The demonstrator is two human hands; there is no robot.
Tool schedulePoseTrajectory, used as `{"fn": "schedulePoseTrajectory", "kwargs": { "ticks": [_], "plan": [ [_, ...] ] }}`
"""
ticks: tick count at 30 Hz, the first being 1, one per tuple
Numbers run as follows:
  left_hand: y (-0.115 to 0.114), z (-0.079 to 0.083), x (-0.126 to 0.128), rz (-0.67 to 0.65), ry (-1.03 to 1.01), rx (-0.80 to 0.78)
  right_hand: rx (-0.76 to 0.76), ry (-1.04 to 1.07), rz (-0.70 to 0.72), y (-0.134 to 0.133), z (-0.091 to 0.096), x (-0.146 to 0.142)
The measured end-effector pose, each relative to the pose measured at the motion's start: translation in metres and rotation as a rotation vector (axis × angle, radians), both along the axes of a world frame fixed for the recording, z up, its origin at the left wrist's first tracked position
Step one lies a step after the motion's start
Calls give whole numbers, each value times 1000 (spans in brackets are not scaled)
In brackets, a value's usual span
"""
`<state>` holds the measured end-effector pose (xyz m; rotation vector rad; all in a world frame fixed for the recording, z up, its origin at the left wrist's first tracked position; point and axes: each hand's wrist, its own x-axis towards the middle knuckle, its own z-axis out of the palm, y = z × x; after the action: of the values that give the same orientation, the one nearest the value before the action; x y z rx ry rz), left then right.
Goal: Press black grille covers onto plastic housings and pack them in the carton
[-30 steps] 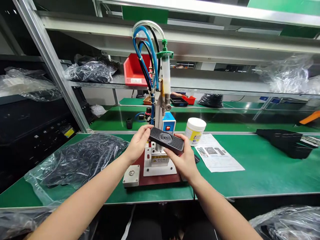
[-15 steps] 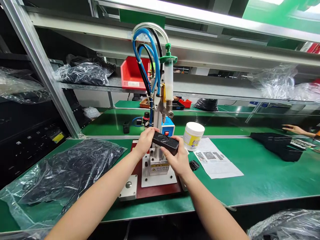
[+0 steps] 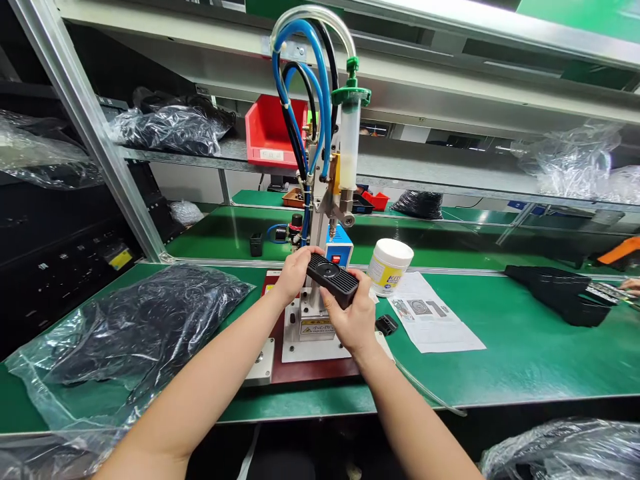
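Comes to two bare hands point(image 3: 295, 275) point(image 3: 356, 317), one ribbed black rectangular plastic housing point(image 3: 333, 277), one clear green-capped syringe barrel point(image 3: 350, 143), one blue-and-white red-switched box point(image 3: 342, 237), one round white yellow-labelled tub point(image 3: 391, 265), one white printed paper sheet point(image 3: 440, 330), two red plastic bins point(image 3: 273, 157) point(image 3: 377, 201) and, at the right edge, one co-worker's hand point(image 3: 631, 287).

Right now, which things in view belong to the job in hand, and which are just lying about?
Likely in the job:
black ribbed part, held by left hand and right hand
syringe machine behind it
printed sheet picturing parts

Seemingly lying about:
red bin on shelf
clear plastic, shelf's right
bagged bundle, shelf's left
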<state>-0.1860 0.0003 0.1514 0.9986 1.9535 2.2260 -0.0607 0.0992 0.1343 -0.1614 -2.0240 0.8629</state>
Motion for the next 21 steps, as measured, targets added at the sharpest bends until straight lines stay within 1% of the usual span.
{"fn": "schedulePoseTrajectory", "kwargs": {
  "ticks": [4,8,10,14,18,21],
  "plan": [
    [2,1,1,14,-22,7,1,-28,9,-2,1,0],
    [2,3,6,44,-35,3,-45,-27,29,2,1,-1],
    [2,3,9,76,-33,6,-69,-29,80,7,2,-2],
    [1,-1,13,147,-14,-4,-80,-78,228,20,7,-4],
    [1,-3,17,242,31,-27,-96,-89,273,28,9,-7],
    [-1,0,23,331,72,-66,-136,-104,369,36,7,-11]
  ]
}}
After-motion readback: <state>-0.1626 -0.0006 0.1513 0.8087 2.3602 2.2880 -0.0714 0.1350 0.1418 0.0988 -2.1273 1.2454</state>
